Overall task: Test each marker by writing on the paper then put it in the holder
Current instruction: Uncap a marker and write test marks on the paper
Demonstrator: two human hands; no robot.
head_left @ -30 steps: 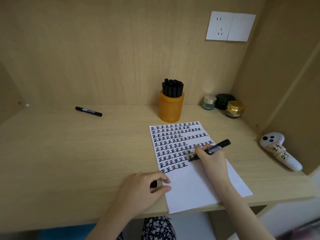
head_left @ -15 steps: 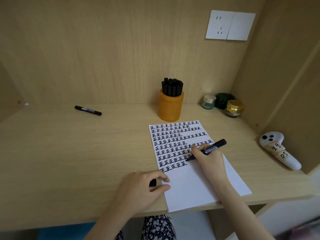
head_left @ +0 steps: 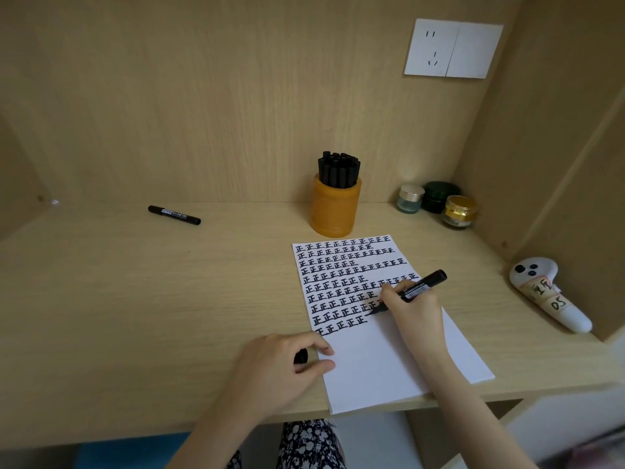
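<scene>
Marker (head_left: pixel 421 288), black with barcode label, pinched in right hand (head_left: pixel 416 313), tip on paper (head_left: pixel 389 367); left hand (head_left: pixel 280 363) beside it curls round black cap (head_left: pixel 300 357)

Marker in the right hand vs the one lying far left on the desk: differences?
The held marker is gripped by the right hand; the loose marker lies untouched. Held marker tilted, tip on the paper; loose marker flat on the desk. Both black, white-labelled.

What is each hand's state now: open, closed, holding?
Left hand: holding a small black plastic cap.
Right hand: holding a black cylindrical marker, tip on white paper sheet.
</scene>
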